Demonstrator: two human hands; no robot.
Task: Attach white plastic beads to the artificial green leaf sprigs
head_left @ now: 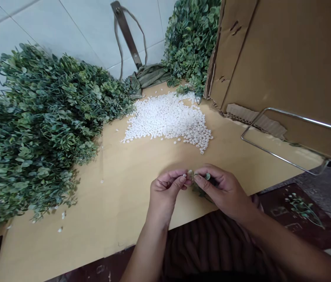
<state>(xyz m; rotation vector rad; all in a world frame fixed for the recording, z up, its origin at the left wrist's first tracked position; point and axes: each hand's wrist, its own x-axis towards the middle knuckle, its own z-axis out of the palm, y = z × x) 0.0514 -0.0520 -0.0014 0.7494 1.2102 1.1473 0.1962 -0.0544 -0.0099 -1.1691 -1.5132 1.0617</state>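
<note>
My left hand [167, 187] pinches a small white piece [184, 176] between thumb and fingertips. Close against it, my right hand [224, 190] is closed on an artificial leaf sprig [208, 177], whose stem end and pale leaf point toward the left fingertips. More of the sprig hangs below the right hand, partly hidden by the fingers. Both hands are over the front edge of the tan tabletop [141, 168]. Beyond them lies a spread pile of small white pieces [165, 117], similar in look to the pinched one.
A large heap of artificial greenery [44, 117] covers the left side, with another bunch [193, 39] at the back. On the right stand a cardboard box [288, 58] and a bent metal wire frame [283, 156]. A loose sprig [303, 207] lies on a dark red surface lower right.
</note>
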